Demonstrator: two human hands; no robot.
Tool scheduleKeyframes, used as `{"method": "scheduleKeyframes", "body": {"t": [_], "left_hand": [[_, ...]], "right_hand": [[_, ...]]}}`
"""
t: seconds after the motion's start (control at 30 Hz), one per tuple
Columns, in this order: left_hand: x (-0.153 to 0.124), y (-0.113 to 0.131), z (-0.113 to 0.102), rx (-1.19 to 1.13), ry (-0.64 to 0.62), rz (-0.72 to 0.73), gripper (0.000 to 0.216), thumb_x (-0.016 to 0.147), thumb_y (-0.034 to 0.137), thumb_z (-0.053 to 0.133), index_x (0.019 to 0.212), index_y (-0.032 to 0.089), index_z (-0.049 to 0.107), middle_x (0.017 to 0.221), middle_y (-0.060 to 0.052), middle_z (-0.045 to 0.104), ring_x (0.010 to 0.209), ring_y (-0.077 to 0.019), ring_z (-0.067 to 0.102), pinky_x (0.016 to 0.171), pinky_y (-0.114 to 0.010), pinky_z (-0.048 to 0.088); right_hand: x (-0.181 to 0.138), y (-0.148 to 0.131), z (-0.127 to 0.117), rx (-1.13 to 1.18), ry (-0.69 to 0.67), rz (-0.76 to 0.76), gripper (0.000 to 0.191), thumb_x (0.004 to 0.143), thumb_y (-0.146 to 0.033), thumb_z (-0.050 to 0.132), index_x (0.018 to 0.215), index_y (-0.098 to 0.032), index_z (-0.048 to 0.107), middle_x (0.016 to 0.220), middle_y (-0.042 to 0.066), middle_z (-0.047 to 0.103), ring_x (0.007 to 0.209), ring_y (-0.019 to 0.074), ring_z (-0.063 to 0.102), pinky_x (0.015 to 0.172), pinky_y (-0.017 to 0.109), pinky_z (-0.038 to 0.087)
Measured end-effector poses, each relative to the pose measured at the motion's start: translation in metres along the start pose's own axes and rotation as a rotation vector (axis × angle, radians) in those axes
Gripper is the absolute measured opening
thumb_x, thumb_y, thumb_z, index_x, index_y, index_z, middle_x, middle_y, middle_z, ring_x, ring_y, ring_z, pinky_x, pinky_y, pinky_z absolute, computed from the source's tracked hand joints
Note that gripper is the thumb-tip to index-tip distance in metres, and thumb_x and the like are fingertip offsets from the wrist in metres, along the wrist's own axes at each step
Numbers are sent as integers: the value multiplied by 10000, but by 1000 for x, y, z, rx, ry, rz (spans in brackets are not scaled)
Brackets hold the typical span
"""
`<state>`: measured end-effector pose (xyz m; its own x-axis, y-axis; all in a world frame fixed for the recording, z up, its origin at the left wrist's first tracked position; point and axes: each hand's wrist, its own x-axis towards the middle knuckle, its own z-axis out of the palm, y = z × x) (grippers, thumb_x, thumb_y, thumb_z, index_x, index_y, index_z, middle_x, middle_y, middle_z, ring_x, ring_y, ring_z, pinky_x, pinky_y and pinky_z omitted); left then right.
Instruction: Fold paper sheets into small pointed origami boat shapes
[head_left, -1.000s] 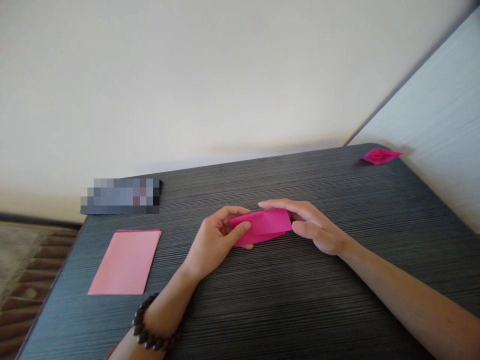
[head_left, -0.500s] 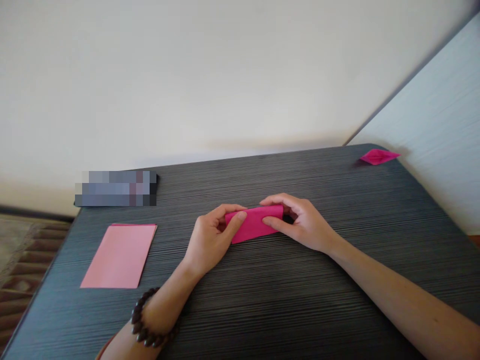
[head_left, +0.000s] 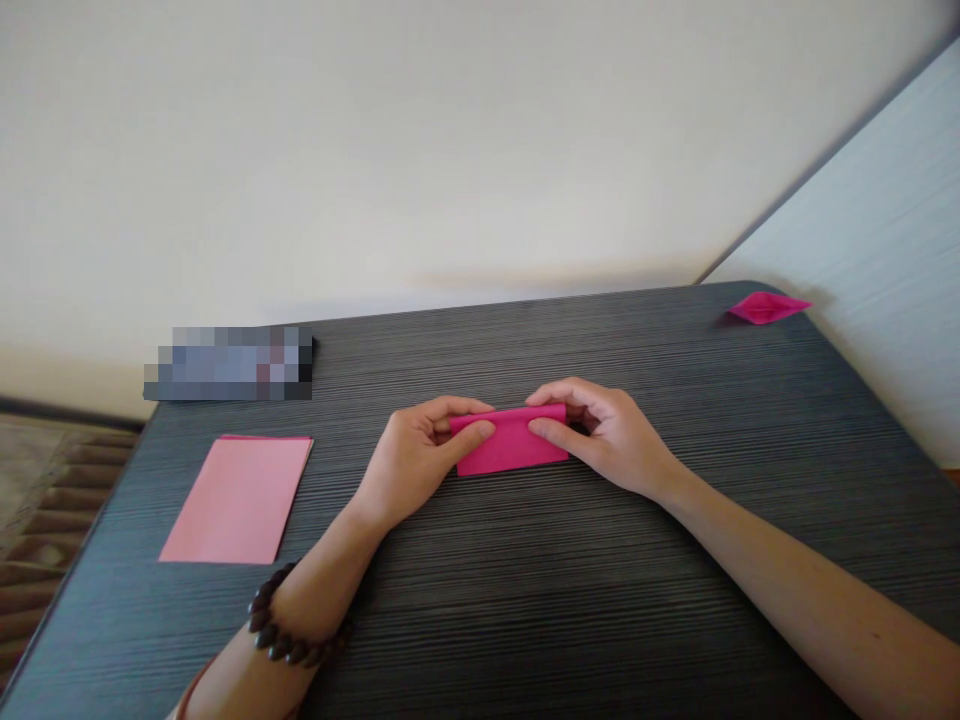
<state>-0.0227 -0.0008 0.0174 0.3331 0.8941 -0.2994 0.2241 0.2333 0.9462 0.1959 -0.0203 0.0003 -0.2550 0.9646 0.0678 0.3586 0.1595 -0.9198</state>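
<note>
A bright pink sheet of paper (head_left: pixel 511 447), folded into a narrow rectangle, is held between both hands over the middle of the dark table. My left hand (head_left: pixel 420 455) pinches its left end, thumb on the near face and fingers behind the top edge. At the right end, my right hand (head_left: pixel 611 435) grips it the same way, its thumb pressed near the upper edge. The top edge looks rolled or bent over. The fingertips behind the paper are partly hidden. A dark beaded bracelet (head_left: pixel 281 630) circles the left wrist.
To the left lies a stack of square paper (head_left: pixel 236 500), light pink on top with a brighter pink edge. A blurred-out dark object (head_left: pixel 229 365) rests at the back left. A folded pink paper piece (head_left: pixel 769 308) sits at the table's (head_left: pixel 525 600) far right corner, near the wall.
The right thumb has moved up and left towards the paper's top edge, which now looks bent over. The paper sits more level. The whole view has shifted slightly.
</note>
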Motion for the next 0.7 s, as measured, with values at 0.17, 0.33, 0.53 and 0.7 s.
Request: {"method": "scheduleKeyframes", "body": {"t": [0.17,0.33,0.53,0.7], "left_hand": [[0,3,-1,54,-3,13,336,769,417,666,984,159,678,840,-31,733,693,-151,661,600,-211,506],[0,3,-1,73,-1,28,314,789,418,643,967,164,690,819,-25,729,682,-138,651,591,-196,491],[0,3,-1,29,-19,-2,292,784,392,655,968,168,684,821,-26,733,677,-132,652,589,-195,494],[1,2,-1,15,-26,-4,299,781,387,658,980,165,682,841,-33,734,694,-143,661,602,-210,508]], "right_hand": [[0,0,0,22,13,-10,233,821,-369,621,1009,-231,610,879,8,674,692,124,628,618,243,499],[0,0,0,5,18,-24,238,809,-353,637,1009,-226,610,915,15,676,732,129,637,656,247,512],[0,2,0,2,19,-40,245,805,-354,639,1011,-224,610,915,16,678,738,132,637,655,249,520],[-1,2,1,27,24,-41,265,793,-343,654,1025,-226,603,960,26,680,779,146,651,688,268,536]]}}
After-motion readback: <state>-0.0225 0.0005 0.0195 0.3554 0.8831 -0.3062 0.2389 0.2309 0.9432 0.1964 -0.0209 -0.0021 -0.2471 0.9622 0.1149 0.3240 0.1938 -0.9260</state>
